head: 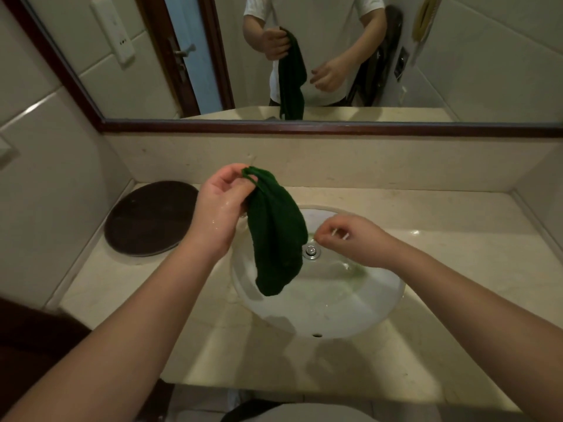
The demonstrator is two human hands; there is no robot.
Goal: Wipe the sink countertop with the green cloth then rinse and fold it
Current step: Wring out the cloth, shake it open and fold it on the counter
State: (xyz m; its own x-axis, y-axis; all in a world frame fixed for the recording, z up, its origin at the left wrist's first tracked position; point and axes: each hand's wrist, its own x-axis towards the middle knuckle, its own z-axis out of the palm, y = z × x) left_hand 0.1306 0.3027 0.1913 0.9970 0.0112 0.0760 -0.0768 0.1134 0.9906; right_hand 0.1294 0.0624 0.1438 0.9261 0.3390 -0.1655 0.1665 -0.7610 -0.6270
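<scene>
A: Room?
B: Bathroom. Pale tile walls [51,190], glossy, warm dim light. Beige stone backsplash [335,159] along the rear.

A: Above that?
B: Mirror [457,71] in a dark wood frame [304,127]. It reflects a door [195,56] with a metal handle, dark wood jambs, and a dark object hanging on the tiled wall.

A: Fixtures?
B: White switch plate [112,32] on the left wall by the mirror. Round dark tray [149,219] flat at the left rear corner.
</scene>
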